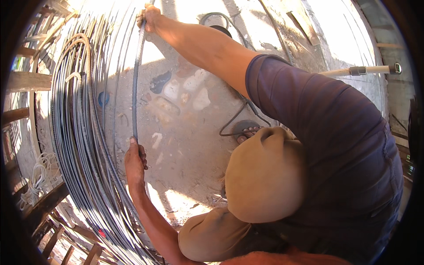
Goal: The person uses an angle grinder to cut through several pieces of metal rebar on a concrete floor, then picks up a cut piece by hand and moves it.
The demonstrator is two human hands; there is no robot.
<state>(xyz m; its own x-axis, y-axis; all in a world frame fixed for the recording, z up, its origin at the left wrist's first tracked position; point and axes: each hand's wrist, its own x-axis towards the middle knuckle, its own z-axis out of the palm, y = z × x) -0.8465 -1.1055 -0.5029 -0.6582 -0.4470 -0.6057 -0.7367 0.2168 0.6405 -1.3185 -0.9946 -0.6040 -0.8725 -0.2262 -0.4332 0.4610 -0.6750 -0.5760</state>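
A long dark metal rod (135,84) runs up the picture over the dusty ground, both my hands on it. Near the top, my right hand (150,19) is wrapped round it at arm's length. My left hand (134,158) is closed at its lower part, thumb lying along the rod and fingers curled. To the left of my hands lies a thick bundle of long metal rods (73,145), several bent into hooks at the upper end. My khaki-covered knee (265,176) rises at the right, and beyond it shows a sandalled foot (248,131).
White cord (39,179) hangs over wooden beams (28,81) along the left edge. A black cable (232,132) loops beside the foot. A pale pipe (371,70) sticks out at the upper right. Flat stones (202,99) are set into the ground ahead; a board (304,28) lies farther off.
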